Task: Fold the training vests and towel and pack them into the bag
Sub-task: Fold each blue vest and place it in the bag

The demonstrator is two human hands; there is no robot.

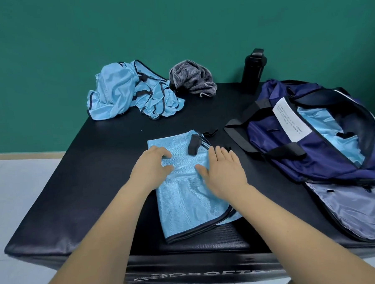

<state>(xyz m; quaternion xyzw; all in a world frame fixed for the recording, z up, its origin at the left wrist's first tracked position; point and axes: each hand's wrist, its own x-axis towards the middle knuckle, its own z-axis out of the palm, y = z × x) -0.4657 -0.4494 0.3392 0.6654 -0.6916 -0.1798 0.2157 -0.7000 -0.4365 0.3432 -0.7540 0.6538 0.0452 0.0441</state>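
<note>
**Both hands flat on a folded vest, bag open at the right edge**

A black padded mat (80, 191) carries everything here; white letters run along its front side. Near the front edge, a little right of the middle, lies a folded light blue training vest (185, 198) with dark trim, and a black strap piece rests on its far part. The left hand (153, 165) lies on the vest's far left part with the fingers (161, 153) curled and pressing on the cloth, not pinching it. The right hand (223, 172) lies on the vest's right side, palm down, with the fingers (221, 154) straight and slightly spread.

At the right edge of the mat is an open navy sports bag (275, 135). Its lid hangs toward the front right corner and shows grey lining. Light blue cloth, like the vests, is visible inside the bag, and a white label is on the near rim.

At the far edge, left of the middle, is a crumpled heap of light blue vests (118, 91). Just beside it, to the right, lies a crumpled grey striped towel (192, 77), touching the heap. A black bottle (252, 70) stands upright at the far edge, behind the bag. Beyond the mat is a green wall (176, 23).
</note>
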